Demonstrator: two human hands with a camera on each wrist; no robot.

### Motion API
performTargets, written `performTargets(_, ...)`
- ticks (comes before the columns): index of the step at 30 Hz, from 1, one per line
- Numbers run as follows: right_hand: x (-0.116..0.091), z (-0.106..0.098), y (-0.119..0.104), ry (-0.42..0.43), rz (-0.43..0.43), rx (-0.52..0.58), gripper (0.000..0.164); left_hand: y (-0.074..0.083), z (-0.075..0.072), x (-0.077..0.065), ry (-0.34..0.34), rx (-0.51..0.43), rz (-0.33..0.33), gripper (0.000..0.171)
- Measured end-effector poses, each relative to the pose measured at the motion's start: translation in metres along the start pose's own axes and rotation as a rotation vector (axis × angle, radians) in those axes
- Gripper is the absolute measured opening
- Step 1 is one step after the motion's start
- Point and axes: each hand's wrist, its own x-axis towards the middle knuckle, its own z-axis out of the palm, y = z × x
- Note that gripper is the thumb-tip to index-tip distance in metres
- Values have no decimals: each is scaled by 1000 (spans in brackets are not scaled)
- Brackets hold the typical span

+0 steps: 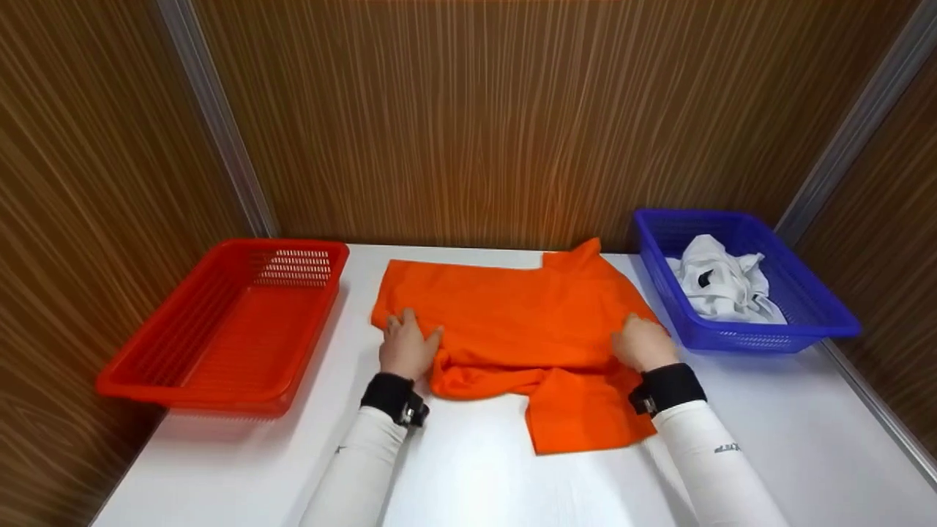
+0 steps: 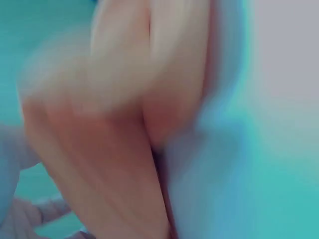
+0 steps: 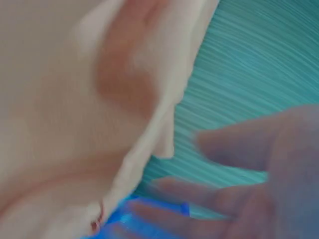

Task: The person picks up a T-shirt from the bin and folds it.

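Note:
An orange T-shirt (image 1: 483,315) lies sideways on the white table, its body toward the left. One sleeve (image 1: 585,424) extends toward the front, and the near edge is bunched. My left hand (image 1: 408,348) is at the shirt's near left part, fingers spread over the cloth. At the opposite end, my right hand (image 1: 648,344) touches the shirt near its right edge. The right wrist view shows that hand (image 3: 239,184) with thumb and fingers apart beside pale-looking cloth (image 3: 65,119). Blurred cloth (image 2: 104,149) fills much of the left wrist view, partly hiding the left hand (image 2: 25,214).
To the left stands a red plastic basket (image 1: 293,366) with nothing in it. A blue basket (image 1: 761,333) at the back right holds crumpled white cloth (image 1: 721,282). Wood-patterned panels (image 1: 454,124) enclose the back and sides of the white table (image 1: 468,483).

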Motion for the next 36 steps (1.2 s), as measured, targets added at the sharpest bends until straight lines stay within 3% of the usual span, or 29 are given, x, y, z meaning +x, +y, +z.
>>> performTargets(2, 4, 9, -1, 14, -43, 5, 49, 2, 0, -8, -13, 38, -19, 69)
performTargets(5, 9, 21, 4, -51, -103, -14, 51, -8, -4, -11, -82, 111, -53, 73)
performTargets(7, 7, 26, 8, -75, -132, -12, 51, -20, -6, -9, -75, 137, -58, 68)
performTargets(10, -6, 29, 5, 9, -164, 34, 50, -32, -11, -11, -15, 151, -59, 60)
performTargets(13, -33, 32, -16, 125, -226, 131, 32, -34, -16, -21, 33, 118, 29, 47)
performTargets(16, -67, 36, -40, 123, -333, 171, 17, -28, -20, -36, -82, 76, 194, 38)
performTargets(19, -94, 43, -54, 54, -348, 104, 39, -24, -24, -46, -264, 100, 302, 40)
performTargets(21, -105, 49, -54, 32, -333, 43, 54, -27, -25, -50, -305, 151, 337, 33)
performTargets(23, -110, 52, -49, 33, -351, 3, 49, -33, -25, -53, -272, 208, 369, 25)
performTargets(26, -114, 48, -32, 52, -445, -16, 25, -45, -28, -58, -172, 249, 413, 14)
performTargets(29, -119, 30, -6, 87, -500, -40, 27, -56, -37, -63, -104, 275, 448, 16)
performTargets(33, -130, 3, 29, 94, -507, -60, 31, -66, -48, -70, -103, 292, 490, 23)
performTargets(36, -138, 0, 43, -3, -518, -52, 31, -71, -53, -74, -139, 299, 486, 26)
